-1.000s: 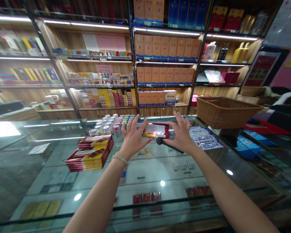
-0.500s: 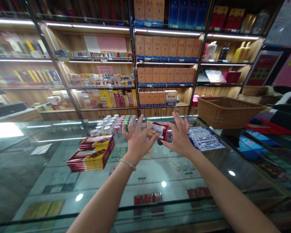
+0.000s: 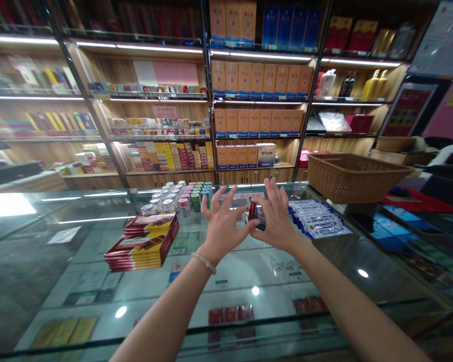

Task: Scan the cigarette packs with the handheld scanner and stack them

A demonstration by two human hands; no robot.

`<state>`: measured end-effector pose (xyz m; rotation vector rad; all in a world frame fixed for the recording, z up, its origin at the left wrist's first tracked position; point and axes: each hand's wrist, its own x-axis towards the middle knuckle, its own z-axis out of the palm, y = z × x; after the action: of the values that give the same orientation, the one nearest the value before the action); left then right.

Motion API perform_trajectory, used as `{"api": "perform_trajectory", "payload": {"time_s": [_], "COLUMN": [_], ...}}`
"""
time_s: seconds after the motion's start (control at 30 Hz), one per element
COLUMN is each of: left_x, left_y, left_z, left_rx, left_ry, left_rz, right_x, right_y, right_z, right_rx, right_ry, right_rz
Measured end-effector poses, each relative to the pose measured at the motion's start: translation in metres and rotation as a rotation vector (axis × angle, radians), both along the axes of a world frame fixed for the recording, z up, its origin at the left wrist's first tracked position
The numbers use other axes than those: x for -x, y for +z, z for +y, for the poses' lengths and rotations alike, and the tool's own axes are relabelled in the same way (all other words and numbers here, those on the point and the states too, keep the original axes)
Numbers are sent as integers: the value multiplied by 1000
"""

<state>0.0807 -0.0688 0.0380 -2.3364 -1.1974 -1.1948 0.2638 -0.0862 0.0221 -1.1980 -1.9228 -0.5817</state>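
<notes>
Between the fingertips of both hands, above the glass counter, is a small dark red packet, turned nearly edge-on. My left hand pinches it from the left with thumb and forefinger, the other fingers spread. My right hand grips it from the right between thumb and forefinger, its other fingers raised. To the left, stacks of red and yellow packets lie on the glass. Blue and white packets are spread out just right of my right hand.
Small clear, pink and green containers stand in rows behind my left hand. A wicker basket sits at the right back of the glass counter. Stocked shelves line the wall behind.
The packet has turned from showing its barcode side to nearly edge-on. My left hand has shifted slightly right, closer to my right hand.
</notes>
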Motion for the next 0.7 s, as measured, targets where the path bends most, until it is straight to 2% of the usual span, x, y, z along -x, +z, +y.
{"api": "perform_trajectory", "payload": {"time_s": [0.2, 0.47, 0.57, 0.7], "left_x": [-2, -6, -5, 1], "left_y": [1, 0, 1, 2], "left_z": [-1, 0, 1, 7], "left_rx": [-6, -140, -122, -57], "left_ry": [1, 83, 104, 116], "left_rz": [-52, -125, -153, -215], "right_x": [2, 11, 11, -5], "right_y": [-1, -2, -1, -2], "right_z": [0, 3, 4, 10], "right_rx": [-37, -21, -12, 42], "right_ry": [13, -39, -59, -113], "right_rz": [-43, -73, -63, -21]}}
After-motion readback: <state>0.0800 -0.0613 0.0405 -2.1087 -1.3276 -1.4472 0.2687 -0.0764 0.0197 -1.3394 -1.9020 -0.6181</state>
